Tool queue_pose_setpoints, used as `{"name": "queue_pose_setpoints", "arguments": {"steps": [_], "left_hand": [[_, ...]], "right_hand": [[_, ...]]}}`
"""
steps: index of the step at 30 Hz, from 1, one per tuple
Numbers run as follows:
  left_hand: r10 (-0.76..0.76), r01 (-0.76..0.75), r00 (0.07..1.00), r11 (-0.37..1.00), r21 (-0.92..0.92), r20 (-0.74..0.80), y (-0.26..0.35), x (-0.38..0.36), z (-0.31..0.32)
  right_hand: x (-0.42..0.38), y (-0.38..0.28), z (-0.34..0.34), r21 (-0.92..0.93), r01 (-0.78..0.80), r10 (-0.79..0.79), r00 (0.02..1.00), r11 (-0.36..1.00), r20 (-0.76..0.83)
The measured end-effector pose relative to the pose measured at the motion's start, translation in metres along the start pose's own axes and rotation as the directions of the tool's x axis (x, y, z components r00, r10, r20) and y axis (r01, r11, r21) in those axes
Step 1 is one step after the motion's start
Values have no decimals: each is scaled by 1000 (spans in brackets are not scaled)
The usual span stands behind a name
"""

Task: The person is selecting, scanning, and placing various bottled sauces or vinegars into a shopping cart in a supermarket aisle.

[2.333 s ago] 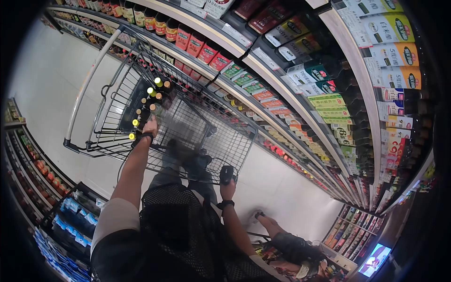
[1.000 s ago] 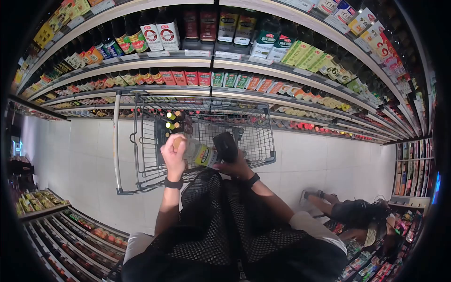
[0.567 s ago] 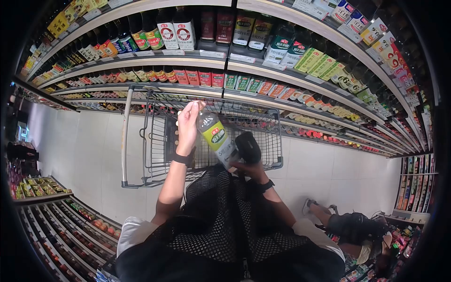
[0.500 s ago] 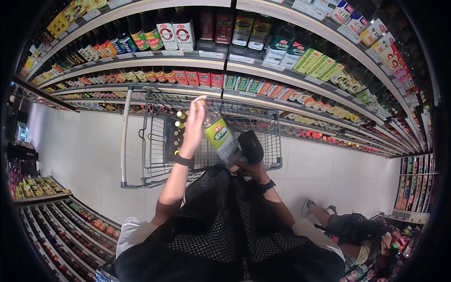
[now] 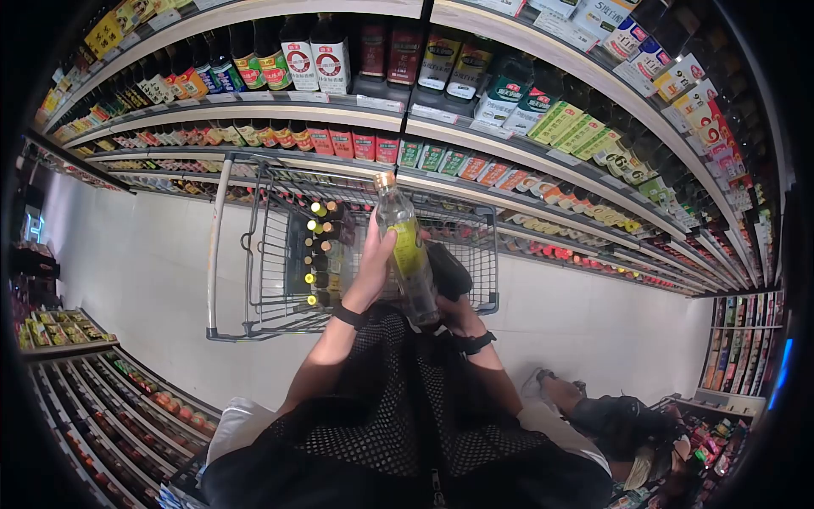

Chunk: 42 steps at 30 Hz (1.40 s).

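Note:
A clear glass bottle [image 5: 413,263] with a gold cap and a yellow-green label is tilted in front of my chest, above the cart. My left hand [image 5: 370,270] grips it from the left, thumb across the label. Close to the bottle's base is my right hand [image 5: 460,316], closed on a black rounded object [image 5: 448,271] whose kind I cannot make out. Whether the right fingers also touch the bottle is hidden. Beneath both hands is a wire shopping cart [image 5: 222,254]; several dark bottles [image 5: 320,246] with yellow and tan caps stand in it.
Long shelves [image 5: 339,114] of bottled and boxed goods run along the far side of the cart. Lower shelving [image 5: 127,416] stands behind at the left. Another person [image 5: 615,416] is at the lower right by a display of packets.
My left hand has moved down from the bottle's cap to its body. The bottle is turned, with its label facing more to the side. The black object stays in my right hand.

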<state>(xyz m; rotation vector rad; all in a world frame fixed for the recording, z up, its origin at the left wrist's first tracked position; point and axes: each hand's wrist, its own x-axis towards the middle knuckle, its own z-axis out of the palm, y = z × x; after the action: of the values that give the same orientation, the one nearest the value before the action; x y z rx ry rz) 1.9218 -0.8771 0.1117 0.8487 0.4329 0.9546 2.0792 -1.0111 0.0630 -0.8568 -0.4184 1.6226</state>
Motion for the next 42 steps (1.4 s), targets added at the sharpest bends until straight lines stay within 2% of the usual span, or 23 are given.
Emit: {"name": "queue_pose_setpoints", "arguments": {"steps": [2, 8, 10, 11, 13, 14, 16, 17, 19, 20, 22, 23, 25, 26, 27, 29, 30, 32, 36, 38, 42], "left_hand": [[2, 0, 1000, 998, 62, -28, 1, 4, -1], [-1, 15, 990, 995, 97, -143, 3, 7, -4], [0, 16, 983, 996, 86, -185, 6, 12, -10], [-1, 18, 973, 997, 72, -229, 6, 13, -10], [55, -32, 960, 996, 85, -273, 3, 14, -13], [61, -37, 955, 996, 85, -292, 6, 16, -15], [72, -48, 934, 996, 77, -350, 7, 20, -24], [85, -49, 933, 993, 109, -350, 6, 22, -41], [81, -39, 910, 993, 109, -406, 9, 23, -40], [60, -27, 904, 996, 83, -423, 15, 23, -42], [51, -31, 891, 998, 53, -451, 26, 21, -40], [64, -34, 890, 997, 73, -451, 19, 20, -61], [60, -24, 892, 996, 85, -449, 29, 15, -54], [57, -18, 893, 996, 90, -445, 27, 15, -57], [107, -44, 894, 988, 151, -436, 22, 14, -64], [160, -71, 890, 974, 217, -427, 19, 11, -72], [151, -54, 893, 971, 232, -424, 17, 10, -74], [153, -54, 882, 973, 226, -446, 19, 7, -69], [154, -55, 877, 973, 222, -456, 17, 5, -69], [129, -25, 892, 971, 237, -433, 15, 5, -73], [153, -53, 895, 969, 242, -419, 11, 6, -73]], "right_hand": [[-1, 0, 1, 57, -43, 45, 998, 997, -37], [4, 1, 0, -36, -50, 47, 996, 998, -74], [8, 3, -4, -177, -78, 62, 993, 981, -97], [8, 1, -2, -181, -81, 64, 993, 980, -97], [12, -2, 5, -374, -115, 51, 983, 920, -176], [13, -3, 6, -376, -116, 53, 983, 919, -173], [16, -5, 8, -490, -48, -5, 994, 870, -105], [17, -8, 12, -489, -44, -5, 995, 871, -99], [9, -21, 27, -624, 28, -36, 999, 781, 0], [6, -28, 33, -618, 31, -36, 999, 786, 5], [-3, -46, 41, -863, -11, 121, 991, 506, 59], [-3, -51, 43, -856, -10, 119, 991, 518, 61], [-3, -66, 50, -911, 294, 199, 912, 288, 358], [-9, -77, 73, -926, 345, 187, 910, 156, 370], [-13, -81, 83, -926, 345, 187, 910, 156, 370], [-17, -81, 96, -948, 307, 267, 924, -85, 275], [-20, -81, 101, -948, 307, 268, 924, -85, 275], [-21, -79, 109, -904, 325, 263, 931, -279, 253], [-19, -71, 113, -898, 300, 266, 939, -323, 218], [-20, -68, 108, -864, 343, 246, 932, -369, 266], [-21, -73, 112, -893, 299, 241, 944, -337, 226]]}}
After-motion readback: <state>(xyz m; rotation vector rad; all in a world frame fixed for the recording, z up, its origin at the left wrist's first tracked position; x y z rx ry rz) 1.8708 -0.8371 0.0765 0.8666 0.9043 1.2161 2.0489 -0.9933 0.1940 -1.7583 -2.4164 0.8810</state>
